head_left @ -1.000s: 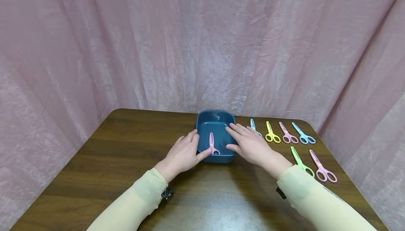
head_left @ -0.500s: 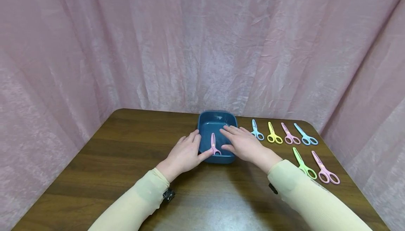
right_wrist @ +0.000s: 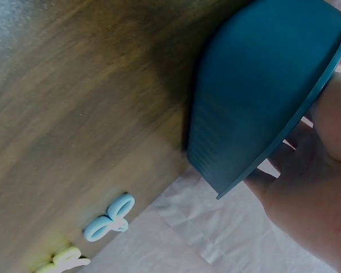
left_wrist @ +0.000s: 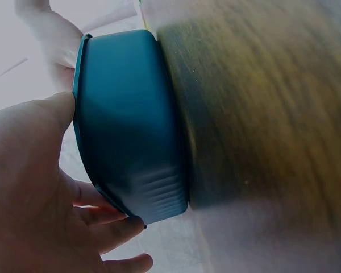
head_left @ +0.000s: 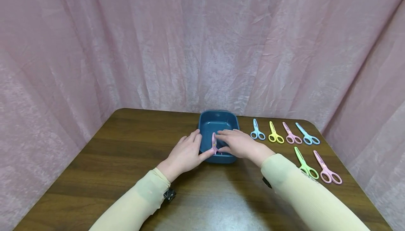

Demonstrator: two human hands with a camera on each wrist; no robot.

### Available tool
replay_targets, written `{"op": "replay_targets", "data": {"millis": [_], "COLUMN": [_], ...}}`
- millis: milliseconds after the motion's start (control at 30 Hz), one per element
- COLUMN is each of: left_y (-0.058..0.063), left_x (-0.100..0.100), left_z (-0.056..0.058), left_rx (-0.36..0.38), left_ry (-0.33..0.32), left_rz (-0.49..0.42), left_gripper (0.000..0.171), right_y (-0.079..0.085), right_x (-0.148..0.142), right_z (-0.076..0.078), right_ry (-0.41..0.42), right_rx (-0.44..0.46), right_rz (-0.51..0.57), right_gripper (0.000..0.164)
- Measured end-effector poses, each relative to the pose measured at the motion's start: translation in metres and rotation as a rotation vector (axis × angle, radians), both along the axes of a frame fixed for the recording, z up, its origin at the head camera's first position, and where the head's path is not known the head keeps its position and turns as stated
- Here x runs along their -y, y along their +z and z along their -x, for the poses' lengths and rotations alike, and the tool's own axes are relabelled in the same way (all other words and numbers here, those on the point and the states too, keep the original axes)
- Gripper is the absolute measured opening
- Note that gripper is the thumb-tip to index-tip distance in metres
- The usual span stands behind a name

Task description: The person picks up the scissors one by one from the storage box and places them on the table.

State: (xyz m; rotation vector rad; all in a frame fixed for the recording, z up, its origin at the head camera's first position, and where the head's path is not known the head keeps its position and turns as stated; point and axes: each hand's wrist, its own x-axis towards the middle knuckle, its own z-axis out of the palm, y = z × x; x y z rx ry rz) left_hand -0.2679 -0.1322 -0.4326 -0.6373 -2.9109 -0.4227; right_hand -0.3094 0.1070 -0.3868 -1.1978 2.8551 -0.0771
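Observation:
Inside a dark blue rectangular bin (head_left: 209,125) lies a pair of pink scissors (head_left: 213,141), blades pointing away from me. My left hand (head_left: 186,152) holds the bin's left rim, with its thumb reaching across the front corner beside the scissors' handles. In the left wrist view, the thumb and some fingertips of this hand meet the rim. My right hand (head_left: 235,143) reaches over the right rim, fingers near the blades and thumb near the handles, with a gap between them. The bin's wall hides its fingertips in the right wrist view.
Right of the bin, a back row holds blue scissors (head_left: 257,133), yellow scissors (head_left: 276,136), pink scissors (head_left: 292,138) and more blue scissors (head_left: 310,138). Green scissors (head_left: 306,166) and pink scissors (head_left: 327,173) lie nearer. A pink curtain (head_left: 158,48) hangs behind the brown table (head_left: 142,129).
My right hand has moved left and deeper into the bin, closer to the pink scissors, uncovering the blue scissors beside it. The left hand stays at the rim.

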Motion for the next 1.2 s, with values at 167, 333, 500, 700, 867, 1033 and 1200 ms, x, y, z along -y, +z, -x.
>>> {"op": "replay_targets", "data": {"millis": [167,333,500,700,867,1033,1200], "left_y": [0.000,0.001,0.001,0.001,0.001,0.002,0.003], "left_x": [0.001,0.001,0.001,0.001,0.001,0.000,0.000], "left_z": [0.000,0.000,0.000,0.001,0.000,0.000,0.000], "left_rx": [0.003,0.003,0.010,0.010,0.009,0.000,-0.032], "left_ry": [0.000,0.002,0.002,0.000,0.001,-0.001,-0.008], "left_rz": [0.000,0.007,0.013,0.011,0.009,0.009,0.008], "left_gripper": [0.095,0.094,0.096,0.095,0.094,0.094,0.090], "right_y": [0.000,0.001,-0.001,-0.003,-0.005,-0.006,-0.008], "right_x": [0.003,0.006,0.009,0.011,0.012,0.013,0.014], "right_z": [0.004,0.007,0.010,0.013,0.015,0.016,0.018], "right_ry": [0.040,0.071,0.070,0.058,0.059,0.067,0.052], "right_rx": [0.038,0.071,0.095,0.108,0.099,0.087,0.074], "right_rz": [-0.017,-0.032,-0.068,-0.098,-0.118,-0.117,-0.127], "right_gripper": [0.054,0.051,0.045,0.041,0.045,0.044,0.044]}}
